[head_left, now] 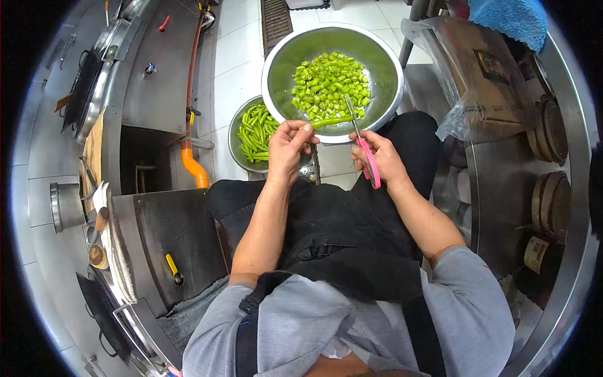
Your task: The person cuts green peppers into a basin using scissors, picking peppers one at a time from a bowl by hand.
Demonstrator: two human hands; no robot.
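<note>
Between the fingertips of my left hand is a long green pepper, pointing right over the near rim of a large steel bowl. My right hand grips scissors with pink handles. Their blades reach up over the bowl, beside the pepper's free end; whether they touch it I cannot tell. Many cut green pepper pieces lie in the large bowl. To its left, a smaller steel bowl holds whole green peppers, close to my left hand.
A steel cooking counter with pans runs along the left, with an orange pipe below it. At right, a plastic-wrapped cardboard box stands near a blue cloth and shelves of stacked round pans. White floor tiles show behind.
</note>
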